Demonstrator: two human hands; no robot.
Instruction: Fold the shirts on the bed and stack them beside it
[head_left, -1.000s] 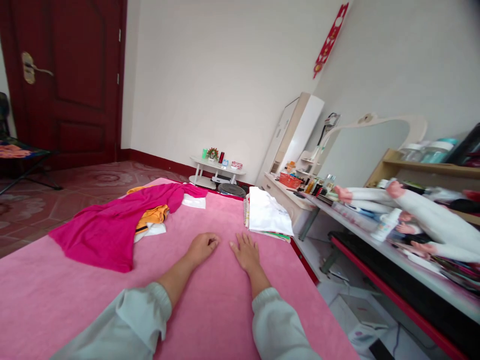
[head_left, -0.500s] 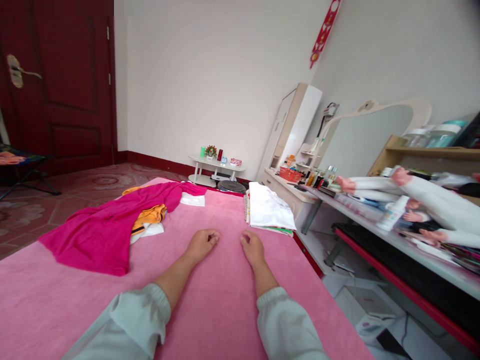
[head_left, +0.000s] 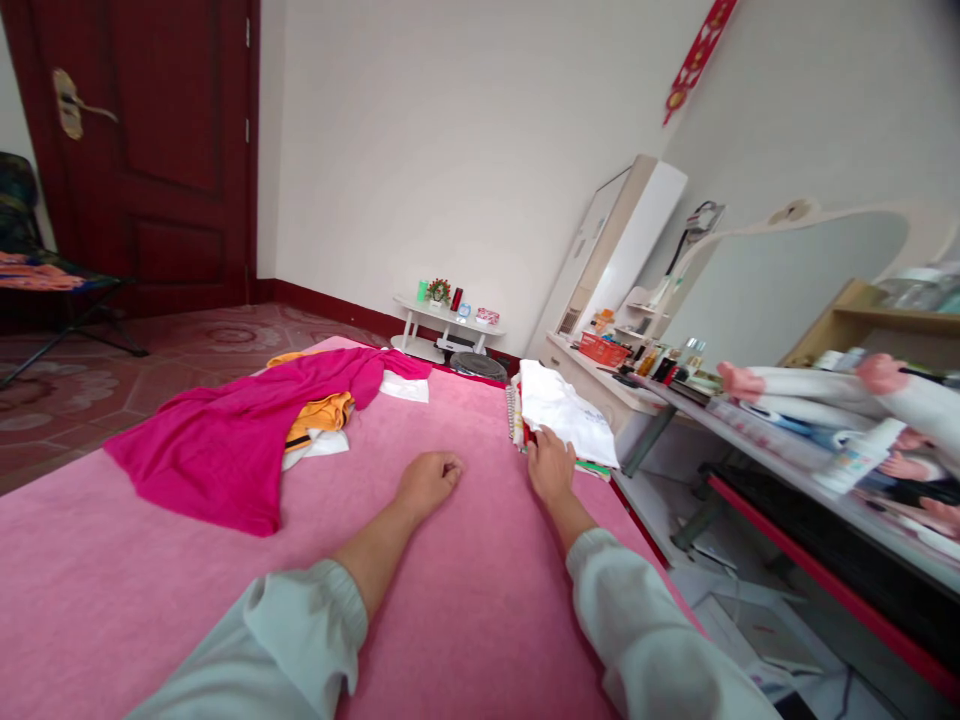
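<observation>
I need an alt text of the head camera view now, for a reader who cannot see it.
A person's right hand is at the near edge of a stack of folded clothes, white on top, on a pink cover; the left hand is loosely curled. Farther left lie a bright pink garment and an orange one.

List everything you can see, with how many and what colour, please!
Top cloth: one, white, on pile
Big cloth: one, magenta, left
Small cloths: some, orange and white, beside it
Cover: one, pink, underneath
Door: one, dark red, far left
Chair: one, dark, by door
Low table: one, white, back
Plant: one, green and red, low table
Cabinet: one, white, corner
Basket: one, red, right
Mirror: one, white frame, right
Bottles: several, mixed, right
Doll-like limbs: several, white, right
Banner: one, red, high
Left hand: one, bare, over cover
Right hand: one, bare, at pile
</observation>
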